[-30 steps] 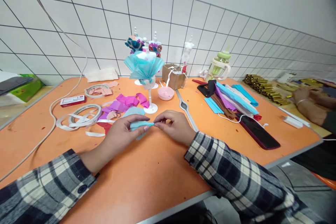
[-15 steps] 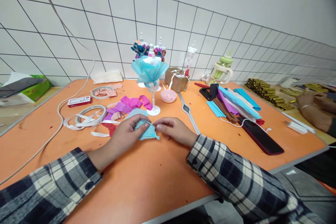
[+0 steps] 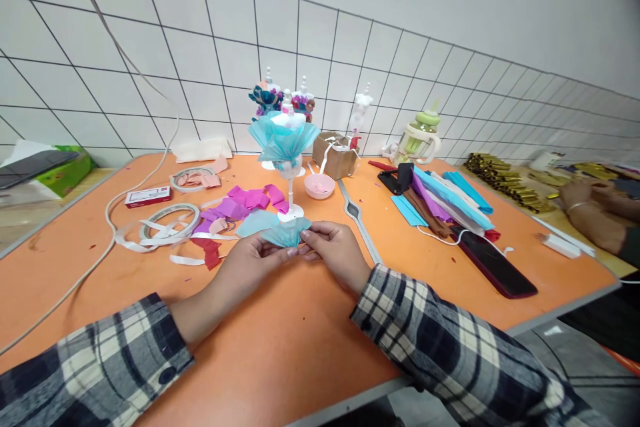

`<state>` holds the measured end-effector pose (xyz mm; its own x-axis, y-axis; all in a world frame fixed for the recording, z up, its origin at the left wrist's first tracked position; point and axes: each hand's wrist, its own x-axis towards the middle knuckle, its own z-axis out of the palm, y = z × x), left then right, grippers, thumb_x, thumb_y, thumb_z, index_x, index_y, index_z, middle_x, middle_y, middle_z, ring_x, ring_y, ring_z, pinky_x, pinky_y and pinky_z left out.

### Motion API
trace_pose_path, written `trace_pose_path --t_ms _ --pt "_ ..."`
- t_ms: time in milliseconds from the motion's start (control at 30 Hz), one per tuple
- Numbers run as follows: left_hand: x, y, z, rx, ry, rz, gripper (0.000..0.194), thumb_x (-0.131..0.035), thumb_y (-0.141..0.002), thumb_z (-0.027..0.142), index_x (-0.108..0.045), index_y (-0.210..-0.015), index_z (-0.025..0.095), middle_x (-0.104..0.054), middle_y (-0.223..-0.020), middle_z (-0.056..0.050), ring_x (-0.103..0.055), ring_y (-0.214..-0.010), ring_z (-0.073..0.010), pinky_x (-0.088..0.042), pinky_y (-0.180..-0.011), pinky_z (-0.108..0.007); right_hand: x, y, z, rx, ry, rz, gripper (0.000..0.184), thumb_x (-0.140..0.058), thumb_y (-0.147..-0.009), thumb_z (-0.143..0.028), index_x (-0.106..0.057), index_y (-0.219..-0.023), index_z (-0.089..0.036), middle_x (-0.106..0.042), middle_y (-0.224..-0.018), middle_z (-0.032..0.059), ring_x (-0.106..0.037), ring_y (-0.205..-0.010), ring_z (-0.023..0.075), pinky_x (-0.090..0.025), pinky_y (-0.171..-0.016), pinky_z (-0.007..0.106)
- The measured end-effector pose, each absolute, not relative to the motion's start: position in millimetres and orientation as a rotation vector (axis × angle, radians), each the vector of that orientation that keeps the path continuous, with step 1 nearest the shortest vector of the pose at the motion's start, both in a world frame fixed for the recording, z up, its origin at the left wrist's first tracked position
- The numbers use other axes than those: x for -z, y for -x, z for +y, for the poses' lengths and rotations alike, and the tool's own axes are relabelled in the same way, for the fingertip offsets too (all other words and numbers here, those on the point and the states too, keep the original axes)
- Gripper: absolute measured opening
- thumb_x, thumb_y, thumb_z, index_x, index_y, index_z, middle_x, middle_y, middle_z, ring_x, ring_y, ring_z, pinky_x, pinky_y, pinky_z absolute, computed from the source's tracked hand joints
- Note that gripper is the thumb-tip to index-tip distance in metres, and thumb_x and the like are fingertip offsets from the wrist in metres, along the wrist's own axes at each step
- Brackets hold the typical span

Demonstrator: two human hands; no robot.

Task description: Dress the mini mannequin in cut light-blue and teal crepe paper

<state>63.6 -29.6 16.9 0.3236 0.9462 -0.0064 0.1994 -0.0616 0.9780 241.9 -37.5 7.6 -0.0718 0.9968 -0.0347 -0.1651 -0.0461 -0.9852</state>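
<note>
A fan of gathered light-blue crepe paper (image 3: 285, 233) is between my two hands, low over the table. My left hand (image 3: 257, 260) is closed on its lower left side, thumb pointing right. At its right end, the fingers of my right hand (image 3: 333, 247) pinch the gathered tip. Another light-blue sheet (image 3: 253, 223) lies just behind my left fingers. Beyond my hands stands a small white dress-form figure (image 3: 289, 119) on a stem and round base, wearing a pleated light-blue paper skirt (image 3: 283, 140).
Left lie purple and magenta paper scraps (image 3: 245, 200), a tape roll (image 3: 170, 223), a red-and-white box (image 3: 149, 197) and a cable (image 3: 113, 213). A pink bowl (image 3: 319, 187) and cardboard box (image 3: 334, 157) stand behind. Rightward are folded papers (image 3: 450, 197), a phone (image 3: 495, 263), a bottle (image 3: 420, 137) and another person's hands (image 3: 583, 197).
The blue paper has turned, its fanned edge now facing up and away. My right hand has closed in on its gathered tip; my left hand has shifted its hold lower.
</note>
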Motion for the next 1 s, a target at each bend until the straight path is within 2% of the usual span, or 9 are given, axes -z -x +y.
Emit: trace_pose_path --t_ms 67,167,367,567,633,700,800,900,1000 --pt "-13.6 -62.4 -28.9 -0.89 -1.486 1.107 0.037 -0.079 -0.072 0.053 -0.064 -0.073 0.019 -0.063 -0.066 0.002 -0.06 -0.067 -0.0181 -0.046 -0.065 -0.029 -8.3 -242.3 -38.4 -1.37 1.087 -1.146 0.04 -0.081 -0.069 -0.052 -0.069 -0.081 -0.016 -0.07 -0.075 0.0034 -0.068 -0.065 0.0145 -0.059 -0.059 0.027" --pt "-9.2 -59.5 -27.6 -0.912 -1.391 1.069 0.037 -0.076 -0.076 0.051 -0.058 -0.068 0.019 -0.057 -0.063 0.004 -0.053 -0.061 -0.0149 -0.042 -0.061 -0.027 -9.5 -245.3 -39.5 -1.39 1.085 -1.189 0.04 -0.076 -0.074 -0.053 -0.068 -0.083 -0.015 -0.071 -0.085 0.0055 -0.065 -0.064 0.0114 -0.057 -0.054 0.023" --pt "-13.7 -60.6 -28.9 -0.815 -1.46 1.076 0.039 -0.077 -0.073 0.054 -0.058 -0.069 0.02 -0.059 -0.063 0.004 -0.053 -0.061 -0.0151 -0.039 -0.06 -0.026 -10.7 -253.0 -37.3 -1.308 1.073 -1.204 0.05 -0.075 -0.076 -0.048 -0.065 -0.117 -0.021 -0.063 -0.094 0.0029 -0.063 -0.079 0.0143 -0.056 -0.05 0.02" --pt "-14.0 -58.1 -23.6 -0.784 -1.431 0.964 0.05 -0.083 -0.067 0.055 -0.063 -0.098 0.021 -0.068 -0.07 0.001 -0.063 -0.068 -0.0183 -0.047 -0.067 -0.03 -9.6 -263.8 -27.5 -1.269 1.051 -1.213 0.046 -0.075 -0.076 -0.046 -0.069 -0.112 -0.018 -0.061 -0.073 -0.0013 -0.057 -0.062 0.0109 -0.054 -0.054 0.022" --pt "-13.6 -56.2 -20.8 -0.793 -1.403 0.93 0.056 -0.086 -0.066 0.051 -0.06 -0.106 0.02 -0.071 -0.072 0.001 -0.065 -0.069 -0.0182 -0.049 -0.07 -0.031 -11.1 -268.2 -26.4 -1.269 1.012 -1.212 0.047 -0.074 -0.077 -0.049 -0.07 -0.113 -0.02 -0.064 -0.076 -0.0003 -0.057 -0.064 0.0121 -0.054 -0.056 0.024" --pt "-14.0 -55.2 -19.2 -0.79 -1.383 0.927 0.06 -0.086 -0.066 0.047 -0.056 -0.112 0.02 -0.072 -0.07 0.002 -0.064 -0.068 -0.0173 -0.048 -0.069 -0.03 -12.9 -270.9 -26.7 -1.233 0.971 -1.212 0.046 -0.07 -0.08 -0.053 -0.072 -0.113 -0.021 -0.068 -0.089 0.0028 -0.061 -0.077 0.0145 -0.055 -0.062 0.025" --pt "-14.4 -55.3 -19.4 -0.745 -1.419 0.953 0.06 -0.083 -0.068 0.043 -0.054 -0.115 0.019 -0.07 -0.066 0.004 -0.062 -0.064 -0.0165 -0.044 -0.066 -0.029 -13.9 -271.0 -27.3 -1.165 0.985 -1.313 0.042 -0.069 -0.081 -0.056 -0.075 -0.099 -0.018 -0.072 -0.1 0.0061 -0.062 -0.09 0.0169 -0.053 -0.076 0.028" --pt "-12.8 -55.8 -20.9 -0.683 -1.489 0.968 0.057 -0.081 -0.069 0.042 -0.053 -0.114 0.02 -0.068 -0.063 0.006 -0.063 -0.062 -0.0175 -0.041 -0.061 -0.028 -11.7 -270.1 -25.6 -1.111 1.055 -1.386 0.038 -0.076 -0.075 -0.053 -0.073 -0.079 -0.016 -0.07 -0.082 0.0045 -0.061 -0.079 0.0168 -0.05 -0.078 0.031" --pt "-10.3 -55.7 -22.0 -0.623 -1.535 0.951 0.055 -0.081 -0.069 0.04 -0.053 -0.114 0.022 -0.069 -0.065 0.006 -0.066 -0.064 -0.0185 -0.041 -0.059 -0.028 -8.1 -272.7 -21.7 -1.074 1.051 -1.333 0.038 -0.075 -0.076 -0.055 -0.07 -0.075 -0.017 -0.068 -0.077 0.0032 -0.059 -0.077 0.0168 -0.049 -0.079 0.031"
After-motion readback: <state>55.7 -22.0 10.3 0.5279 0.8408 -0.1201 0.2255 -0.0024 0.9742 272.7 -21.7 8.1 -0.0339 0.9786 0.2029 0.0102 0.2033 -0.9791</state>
